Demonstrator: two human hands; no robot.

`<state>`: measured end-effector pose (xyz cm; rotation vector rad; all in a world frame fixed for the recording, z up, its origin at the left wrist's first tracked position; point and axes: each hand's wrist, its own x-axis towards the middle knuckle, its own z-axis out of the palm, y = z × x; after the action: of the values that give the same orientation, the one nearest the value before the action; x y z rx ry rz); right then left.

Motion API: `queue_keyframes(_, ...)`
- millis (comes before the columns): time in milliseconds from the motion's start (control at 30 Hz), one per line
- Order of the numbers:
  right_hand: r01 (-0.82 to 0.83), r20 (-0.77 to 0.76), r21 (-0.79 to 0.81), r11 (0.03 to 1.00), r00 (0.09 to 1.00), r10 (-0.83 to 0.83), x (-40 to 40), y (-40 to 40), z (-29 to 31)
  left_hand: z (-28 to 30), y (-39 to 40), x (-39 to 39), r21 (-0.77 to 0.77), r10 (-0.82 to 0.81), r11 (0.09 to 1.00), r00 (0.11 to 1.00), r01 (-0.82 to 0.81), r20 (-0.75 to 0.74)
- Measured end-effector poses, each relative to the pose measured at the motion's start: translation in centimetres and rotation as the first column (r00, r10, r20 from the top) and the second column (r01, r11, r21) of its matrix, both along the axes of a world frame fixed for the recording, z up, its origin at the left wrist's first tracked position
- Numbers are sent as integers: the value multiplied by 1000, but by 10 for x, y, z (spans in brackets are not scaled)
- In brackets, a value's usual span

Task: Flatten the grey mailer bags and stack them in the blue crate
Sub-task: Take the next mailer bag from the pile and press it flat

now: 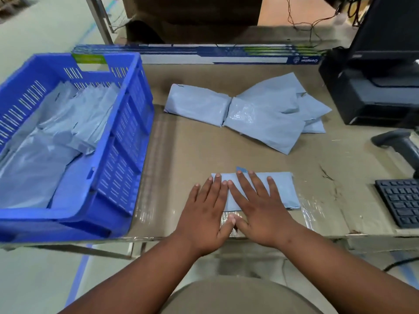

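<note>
Both hands lie flat with spread fingers on one grey mailer bag (281, 191) at 6 o'clock of the table (195, 150): the left hand (204, 214) on its left end, the right hand (260, 211) on its middle. More mailer bags (249, 109) lie loose at 1 o'clock. The blue crate (122, 155) at 9 o'clock holds flattened bags (45, 150).

I'm at a table (204, 155) covered in brown cardboard, with strips of clear tape shining along its near edge. A long printed box (204, 55) lies across the far side. To my right stand a black printer (371, 96) under a dark monitor (390, 26), a keyboard (401, 200) and a handheld scanner (399, 143). Loose wires (317, 21) trail behind. The floor (40, 26) on my left is pale.
</note>
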<state>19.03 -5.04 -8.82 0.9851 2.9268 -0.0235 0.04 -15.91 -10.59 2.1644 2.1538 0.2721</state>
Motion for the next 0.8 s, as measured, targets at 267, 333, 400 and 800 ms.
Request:
queue_keyframes(267, -18, 55, -84, 996, 998, 22, -3, 7, -1, -3, 2, 1, -41, 0, 999, 1000, -1, -5)
queue_keyframes(333, -8, 77, -84, 996, 997, 14, -4, 5, 2, -3, 2, 0, -53, 3, 999, 1000, -4, -15)
queue_keyframes(400, 4, 88, -94, 996, 996, 5, -5, 5, 7, -1, 3, 1, -77, 8, 997, 1000, -9, -15)
queue_keyframes(800, 158, 109, -56, 986, 983, -151, 30, 8, 25, 24, 39, 39, -63, -124, 991, 990, 120, -64)
